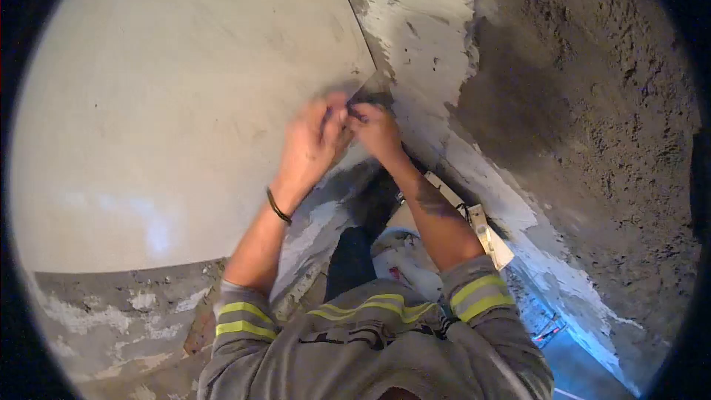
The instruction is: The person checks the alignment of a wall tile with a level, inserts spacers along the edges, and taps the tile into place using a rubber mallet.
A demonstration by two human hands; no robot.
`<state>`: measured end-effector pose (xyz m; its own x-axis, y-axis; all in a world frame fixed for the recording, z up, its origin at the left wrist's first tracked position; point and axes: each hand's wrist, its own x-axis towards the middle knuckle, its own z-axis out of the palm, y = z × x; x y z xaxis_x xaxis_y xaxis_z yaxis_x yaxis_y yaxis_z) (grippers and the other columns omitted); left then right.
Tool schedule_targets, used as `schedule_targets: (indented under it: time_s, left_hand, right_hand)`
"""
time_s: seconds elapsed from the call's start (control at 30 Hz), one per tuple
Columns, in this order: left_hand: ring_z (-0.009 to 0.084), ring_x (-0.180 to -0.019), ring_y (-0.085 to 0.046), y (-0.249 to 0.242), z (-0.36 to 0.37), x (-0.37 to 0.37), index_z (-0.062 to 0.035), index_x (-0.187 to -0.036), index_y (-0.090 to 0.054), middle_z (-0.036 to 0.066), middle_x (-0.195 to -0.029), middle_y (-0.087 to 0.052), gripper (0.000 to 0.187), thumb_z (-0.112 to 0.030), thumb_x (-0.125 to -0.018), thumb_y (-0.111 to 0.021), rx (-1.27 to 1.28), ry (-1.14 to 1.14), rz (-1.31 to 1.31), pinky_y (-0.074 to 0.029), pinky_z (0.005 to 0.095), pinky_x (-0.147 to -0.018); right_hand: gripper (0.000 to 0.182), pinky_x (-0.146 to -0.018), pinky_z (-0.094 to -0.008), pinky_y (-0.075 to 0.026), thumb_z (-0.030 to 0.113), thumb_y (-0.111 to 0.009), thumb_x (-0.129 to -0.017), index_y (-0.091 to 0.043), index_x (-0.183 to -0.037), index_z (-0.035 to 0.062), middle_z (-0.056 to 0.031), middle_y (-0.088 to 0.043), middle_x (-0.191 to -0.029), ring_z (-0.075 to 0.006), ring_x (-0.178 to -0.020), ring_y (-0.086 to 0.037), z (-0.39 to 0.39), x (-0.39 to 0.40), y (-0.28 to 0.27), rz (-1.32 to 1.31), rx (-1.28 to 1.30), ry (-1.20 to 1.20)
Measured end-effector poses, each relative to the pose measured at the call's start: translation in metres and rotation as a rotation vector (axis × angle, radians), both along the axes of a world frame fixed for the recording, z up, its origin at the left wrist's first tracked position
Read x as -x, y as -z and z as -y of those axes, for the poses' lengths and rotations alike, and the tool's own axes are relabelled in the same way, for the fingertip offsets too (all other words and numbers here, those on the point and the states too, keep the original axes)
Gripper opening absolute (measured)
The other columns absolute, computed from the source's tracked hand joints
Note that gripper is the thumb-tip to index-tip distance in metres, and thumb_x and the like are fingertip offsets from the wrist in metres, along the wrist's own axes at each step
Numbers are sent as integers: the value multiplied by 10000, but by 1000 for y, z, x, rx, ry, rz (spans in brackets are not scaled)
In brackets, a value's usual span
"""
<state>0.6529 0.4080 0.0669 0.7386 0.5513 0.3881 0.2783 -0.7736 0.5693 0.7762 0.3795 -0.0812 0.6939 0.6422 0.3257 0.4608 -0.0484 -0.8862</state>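
Observation:
A large pale, smooth panel (pixel 185 104) fills the left of the head view, with rough mortar showing along its right and lower edges. My left hand (pixel 315 137) is at the panel's lower right corner, its fingers bent and somewhat blurred. Close beside it, my right hand (pixel 378 133) has its thumb and fingers pinched together near the same corner. The fingertips of both hands nearly meet. Whatever lies between them is too small and smeared to name. A dark bracelet (pixel 278 206) circles my left wrist.
To the right, a rough mortar wall (pixel 592 89) has a whitish smooth band (pixel 426 22) beside the panel. Below my right forearm are a pale container (pixel 407 255) and a long cream-coloured object (pixel 489 237). Bluish light falls on the floor (pixel 578 363) at lower right.

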Motion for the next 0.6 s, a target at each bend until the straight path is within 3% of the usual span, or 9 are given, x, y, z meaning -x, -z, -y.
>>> schedule_targets:
  time_s: [0.07, 0.13, 0.23, 0.3, 0.37, 0.4, 0.47, 0.53, 0.6]
  left_hand:
    - [294, -836, -627, -46, -29, -22, -18, -1093, -638, 157, -989, -659, 205, -126, -923, -601, -408, 127, -22, -500, 354, -770]
    - [323, -840, -620, -57, -50, -34, -21, -1094, -637, 160, -990, -656, 202, -114, -919, -596, -454, 141, 40, -501, 371, -782]
    - [345, -882, -616, -53, -65, -36, -29, -1085, -636, 158, -1009, -655, 192, -78, -904, -598, -574, 165, 143, -500, 397, -806]
    - [336, -969, -614, -51, -67, -31, -17, -1014, -634, 131, -1039, -663, 186, -8, -829, -620, -658, 213, 78, -503, 402, -855]
    - [330, -970, -613, -52, -70, -31, -20, -1006, -631, 122, -1037, -664, 190, 3, -818, -624, -668, 234, 88, -506, 399, -856]
    - [324, -970, -613, -52, -70, -31, -22, -998, -629, 113, -1035, -664, 195, 14, -807, -627, -678, 254, 96, -508, 396, -857]
    - [321, -975, -611, -51, -73, -32, -22, -1003, -629, 109, -1038, -663, 201, 9, -804, -631, -672, 262, 108, -510, 393, -860]
    - [318, -980, -608, -52, -74, -32, -22, -1007, -628, 106, -1042, -662, 207, 4, -802, -634, -671, 263, 120, -511, 391, -863]
    - [316, -992, -605, -52, -72, -32, -19, -1016, -624, 111, -1056, -657, 228, 5, -790, -635, -652, 270, 132, -513, 389, -863]
  right_hand:
    - [334, -743, -428, -529, 373, -702, -810, -713, -942, 66, -143, -689, -901, -333, -827, -663, -17, 10, -11, 49, 74, 1]
    - [260, -725, -466, -535, 334, -675, -792, -711, -851, 83, -158, -687, -854, -377, -798, -657, -27, 9, -14, 133, 186, -51]
    - [270, -744, -451, -523, 337, -713, -791, -713, -806, 68, -154, -677, -907, -349, -852, -659, -39, 14, -8, 261, 352, -46]
    - [252, -735, -460, -521, 319, -695, -803, -707, -819, 68, -151, -679, -920, -353, -833, -659, -45, 5, -1, 190, 364, -108]
    - [234, -726, -468, -520, 302, -677, -816, -701, -831, 69, -149, -681, -933, -357, -815, -659, -63, -22, 27, 120, 372, -168]
    - [202, -722, -481, -517, 264, -667, -816, -700, -835, 66, -155, -685, -926, -362, -802, -659, -77, -44, 56, 90, 262, -487]
    - [171, -718, -493, -514, 227, -657, -816, -698, -838, 63, -161, -689, -918, -368, -789, -659, -78, -48, 51, 67, 147, -812]
    - [138, -684, -489, -512, 152, -662, -792, -690, -876, 46, -162, -699, -898, -378, -748, -656, -53, -29, -6, 276, 425, -440]
    - [139, -659, -474, -510, 125, -665, -780, -690, -888, 41, -158, -700, -865, -347, -720, -659, -68, -52, 26, 165, 319, -454]
